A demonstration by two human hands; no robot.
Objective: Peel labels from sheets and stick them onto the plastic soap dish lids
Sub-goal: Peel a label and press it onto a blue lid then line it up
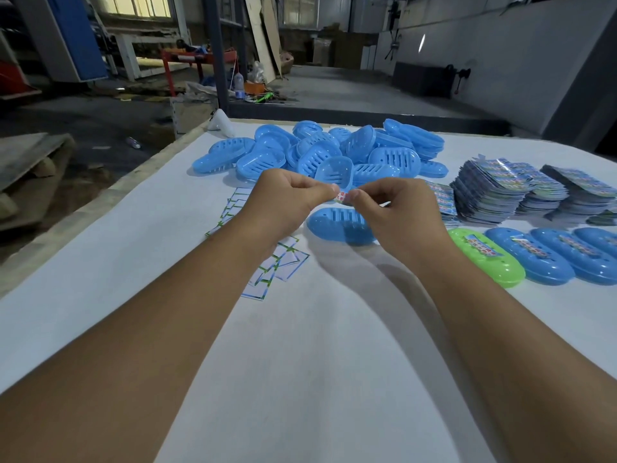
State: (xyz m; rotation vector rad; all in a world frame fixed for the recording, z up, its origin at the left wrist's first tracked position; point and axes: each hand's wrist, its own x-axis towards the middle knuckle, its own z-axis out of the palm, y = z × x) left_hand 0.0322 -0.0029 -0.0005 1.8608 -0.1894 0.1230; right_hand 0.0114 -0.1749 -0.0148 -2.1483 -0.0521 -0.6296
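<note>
Far to your left, the white table meets a dark floor with a wood pallet on it. Next, just left of your hands, lie the used backing papers, white with green and blue edges, spread flat on the table, some under your left arm. Your left hand is up over the table, with its fingers curled in and its thumb and first finger pinching the left edge of a small label. The label sits right between your two hands, in the air, and it is too small to read. Behind it is a big pile of blue soap dish lids. Just under your hands, one blue lid lies alone on the table, with its slots facing up. Your right hand has curled fingers too, and it pinches the right edge of the same label. Further right stand tall stacks of label sheets. In front of them is a row of lids with labels on them, one green lid first and then blue labelled lids beside it.
</note>
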